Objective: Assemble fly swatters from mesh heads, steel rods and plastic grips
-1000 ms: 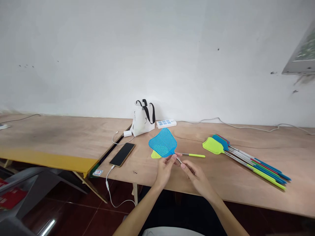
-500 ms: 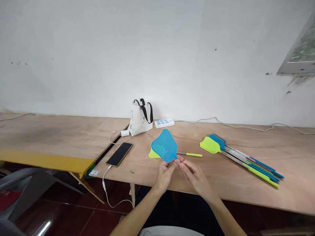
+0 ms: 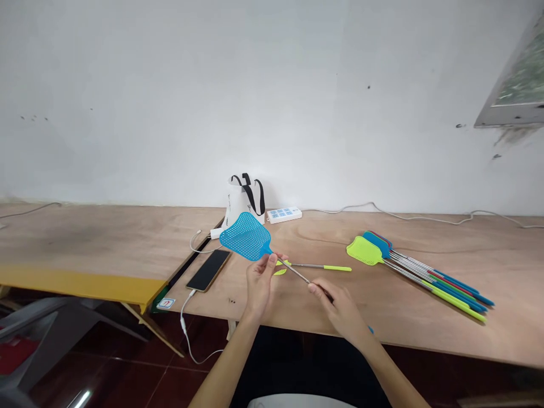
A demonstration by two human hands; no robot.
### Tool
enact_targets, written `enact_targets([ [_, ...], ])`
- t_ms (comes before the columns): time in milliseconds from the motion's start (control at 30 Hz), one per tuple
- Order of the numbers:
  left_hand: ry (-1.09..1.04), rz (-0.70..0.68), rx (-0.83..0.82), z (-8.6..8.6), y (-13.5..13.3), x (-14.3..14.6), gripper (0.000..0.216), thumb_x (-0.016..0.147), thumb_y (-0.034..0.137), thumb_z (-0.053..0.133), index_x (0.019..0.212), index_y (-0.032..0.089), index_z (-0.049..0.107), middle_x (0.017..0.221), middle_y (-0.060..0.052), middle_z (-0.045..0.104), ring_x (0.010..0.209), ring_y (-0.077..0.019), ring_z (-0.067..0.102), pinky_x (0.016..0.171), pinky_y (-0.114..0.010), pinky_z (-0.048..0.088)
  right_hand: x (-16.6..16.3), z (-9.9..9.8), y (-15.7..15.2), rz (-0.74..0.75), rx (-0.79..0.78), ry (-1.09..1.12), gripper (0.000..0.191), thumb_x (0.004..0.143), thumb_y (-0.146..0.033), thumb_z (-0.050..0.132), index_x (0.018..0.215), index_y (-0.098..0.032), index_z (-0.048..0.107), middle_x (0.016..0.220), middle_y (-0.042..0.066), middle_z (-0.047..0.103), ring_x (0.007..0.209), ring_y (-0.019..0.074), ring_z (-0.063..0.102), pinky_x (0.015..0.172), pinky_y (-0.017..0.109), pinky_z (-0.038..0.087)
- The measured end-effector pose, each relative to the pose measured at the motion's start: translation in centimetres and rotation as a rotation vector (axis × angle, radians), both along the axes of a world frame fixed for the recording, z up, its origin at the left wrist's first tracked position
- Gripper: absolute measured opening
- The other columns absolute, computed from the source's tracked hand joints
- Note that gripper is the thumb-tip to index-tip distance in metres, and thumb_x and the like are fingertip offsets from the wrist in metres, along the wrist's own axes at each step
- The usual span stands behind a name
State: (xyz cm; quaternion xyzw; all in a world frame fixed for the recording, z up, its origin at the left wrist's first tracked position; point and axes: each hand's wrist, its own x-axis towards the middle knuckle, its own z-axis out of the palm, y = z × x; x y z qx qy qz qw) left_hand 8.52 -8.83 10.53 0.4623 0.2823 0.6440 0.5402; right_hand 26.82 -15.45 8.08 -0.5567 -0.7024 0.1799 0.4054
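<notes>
A blue fly swatter (image 3: 245, 236) with a perforated head is held in the air over the table. My left hand (image 3: 259, 283) pinches it just below the head, thumb on the neck. Farther down the metal rod, my right hand (image 3: 335, 303) is closed round it. The blue handle end peeks out past my right wrist. Behind my hands a yellow-green fly swatter (image 3: 338, 268) lies on the table, its head mostly hidden. To the right, a stack of several fly swatters (image 3: 365, 251) in yellow-green, blue, red and green lies with handles toward the front right.
A smartphone (image 3: 209, 270) with a white cable lies on the left. Behind it stand a white bag (image 3: 234, 205) with black handles and a white power strip (image 3: 284, 214). A yellow-edged table (image 3: 85, 286) adjoins on the left, with a grey chair (image 3: 80, 334) below.
The blue swatter's head has moved left with my left hand. My right hand has slid away along the rod, so a length of metal now shows between my hands.
</notes>
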Motion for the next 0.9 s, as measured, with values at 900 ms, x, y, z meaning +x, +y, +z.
enact_targets([
  [900,-0.171,0.036,0.015,-2.8,0.1,2.8,0.041,0.096,0.058,0.058,0.085,0.019,0.057,0.081,-0.006,0.073,0.082,-0.0231,0.074,0.075,-0.034,0.056,4.1,-0.3,0.7,-0.048,-0.010,-0.217,0.041,0.102,-0.055,0.040,0.103,-0.031,0.073,0.102,0.002,0.079,0.090,0.0241,0.074,0.073,0.033,0.055],
])
